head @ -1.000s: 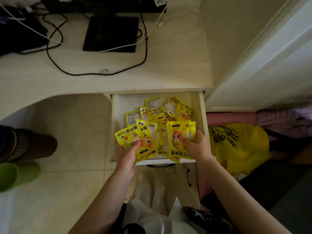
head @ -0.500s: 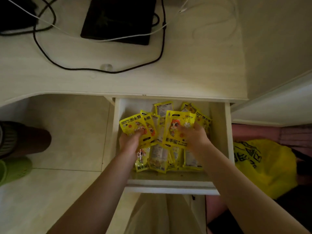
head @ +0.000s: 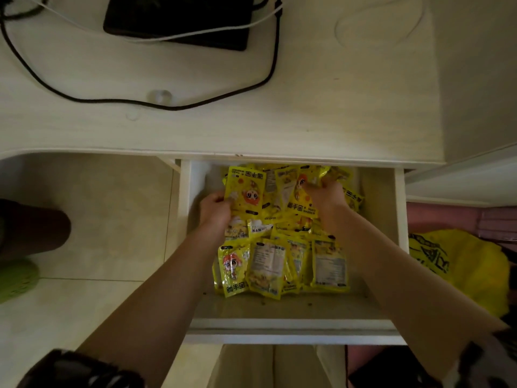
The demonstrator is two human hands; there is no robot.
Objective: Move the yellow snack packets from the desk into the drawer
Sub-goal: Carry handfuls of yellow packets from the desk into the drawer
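The white drawer (head: 293, 329) under the desk (head: 307, 113) stands pulled out, and several yellow snack packets (head: 279, 264) lie piled in it. My left hand (head: 215, 210) holds a yellow packet (head: 245, 191) upright near the drawer's back left. My right hand (head: 326, 193) grips another yellow packet (head: 300, 201) near the back right. Both hands are inside the drawer, over the pile. The packets at the very back are partly hidden under the desk edge.
A black flat device (head: 179, 21), a black cable (head: 140, 100) and a white cable (head: 195, 35) lie on the desk top. A yellow plastic bag (head: 464, 264) sits on the floor right of the drawer. At the left edge there is a green shoe (head: 16, 278).
Both hands have moved with their packets from the drawer's front edge deep toward its back. The camera has come closer and the drawer looks pulled out further.
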